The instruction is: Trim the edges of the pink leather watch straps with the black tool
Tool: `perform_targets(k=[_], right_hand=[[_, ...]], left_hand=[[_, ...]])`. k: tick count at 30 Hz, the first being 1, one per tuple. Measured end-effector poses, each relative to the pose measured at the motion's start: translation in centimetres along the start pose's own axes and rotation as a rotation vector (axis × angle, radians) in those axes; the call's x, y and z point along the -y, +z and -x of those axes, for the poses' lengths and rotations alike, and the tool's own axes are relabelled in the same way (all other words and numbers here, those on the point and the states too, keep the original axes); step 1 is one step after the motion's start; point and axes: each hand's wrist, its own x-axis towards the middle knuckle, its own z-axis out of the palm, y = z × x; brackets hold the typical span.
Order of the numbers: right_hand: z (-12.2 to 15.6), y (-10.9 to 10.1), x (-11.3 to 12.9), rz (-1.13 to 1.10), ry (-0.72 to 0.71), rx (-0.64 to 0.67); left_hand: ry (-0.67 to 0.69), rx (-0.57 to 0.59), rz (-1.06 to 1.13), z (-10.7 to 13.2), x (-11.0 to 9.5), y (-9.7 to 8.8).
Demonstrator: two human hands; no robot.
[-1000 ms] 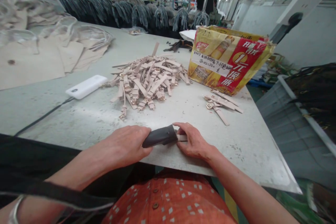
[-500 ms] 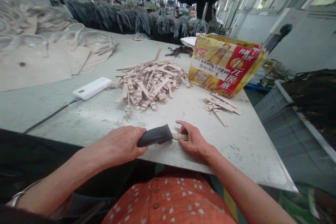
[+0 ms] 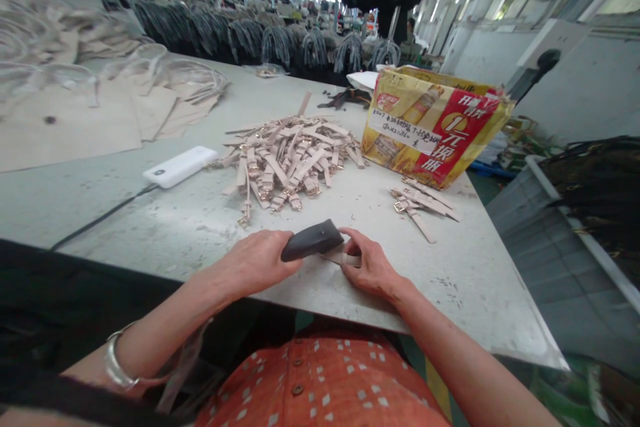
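Note:
My left hand point(image 3: 255, 260) is closed around a dark grey wedge-shaped tool point(image 3: 311, 240) at the near edge of the pale table point(image 3: 175, 227). The tool's wide end rests over a beige strap point(image 3: 345, 258). My right hand point(image 3: 367, 265) pinches that strap against the table, fingers curled on it. A heap of beige straps with gold buckles point(image 3: 290, 159) lies beyond my hands. A smaller bunch of the same straps point(image 3: 420, 203) lies to the right.
A yellow and red cardboard box point(image 3: 433, 125) stands at the back right. A white power bank point(image 3: 180, 167) with a black cable lies to the left. Beige sheets and clear loops cover the far left. A grey crate point(image 3: 560, 240) sits beside the table's right edge.
My left hand has lifted the tool's wide end and slid it a little forward and right over the strap. My right hand has stayed on the strap.

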Motion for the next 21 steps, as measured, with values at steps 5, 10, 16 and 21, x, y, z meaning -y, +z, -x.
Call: perform_targets(k=[5, 10, 16, 21], right_hand=[[0.1, 0.2, 0.0, -0.003, -0.015, -0.005], [0.1, 0.5, -0.4, 0.012, -0.039, -0.002], [0.1, 0.4, -0.3, 0.012, -0.038, -0.002], [0.2, 0.3, -0.2, 0.013, -0.04, -0.005]], left_hand=[[-0.034, -0.029, 0.054, 0.7, 2.4, -0.8], [-0.078, 0.017, 0.118, 2.7, 6.2, -0.2], [-0.035, 0.069, 0.156, 2.7, 5.9, 0.6], [-0.064, 0.052, 0.164, 1.4, 3.7, -0.2]])
